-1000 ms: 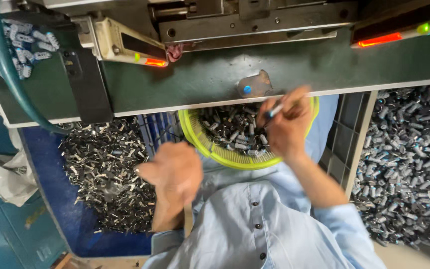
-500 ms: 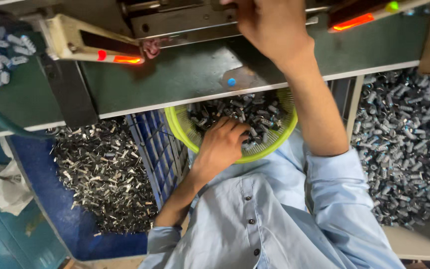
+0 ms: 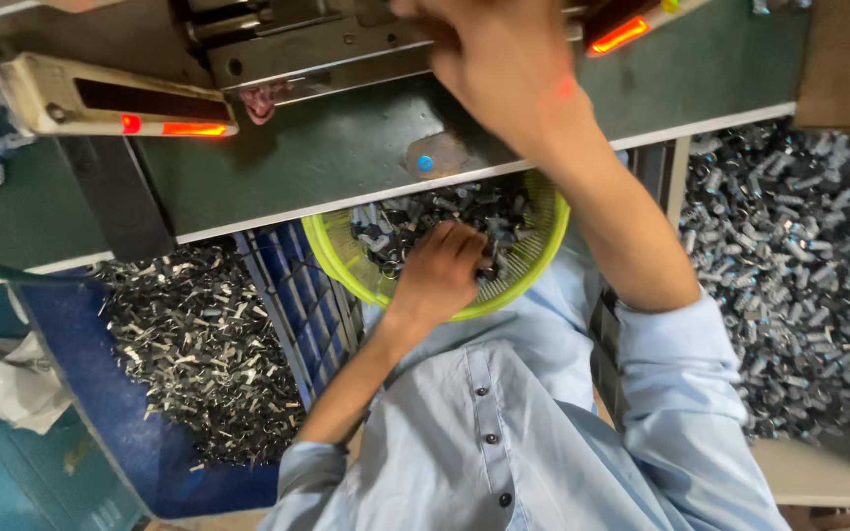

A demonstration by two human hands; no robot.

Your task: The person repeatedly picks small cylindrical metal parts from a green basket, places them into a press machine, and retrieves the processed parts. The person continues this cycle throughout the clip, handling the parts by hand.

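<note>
My left hand (image 3: 440, 273) reaches into a yellow-green plastic basket (image 3: 546, 246) on my lap, fingers curled down into the small dark metal parts (image 3: 400, 221) that fill it. My right hand (image 3: 504, 69) is raised over the green machine table (image 3: 327, 157), with its fingers closed at the grey metal fixture (image 3: 317, 49). The back of that hand hides whatever it may hold. I wear a light blue buttoned shirt.
A cream sensor bar with red lights (image 3: 110, 103) sits left on the table; another red light (image 3: 620, 34) glows at the right. A blue crate (image 3: 297, 305) and shiny metal scraps (image 3: 199, 344) lie left, a heap of grey cylindrical parts (image 3: 789, 265) right.
My right hand rose from the basket's edge to the machine fixture. My left hand moved from my lap into the basket and curled onto the parts.
</note>
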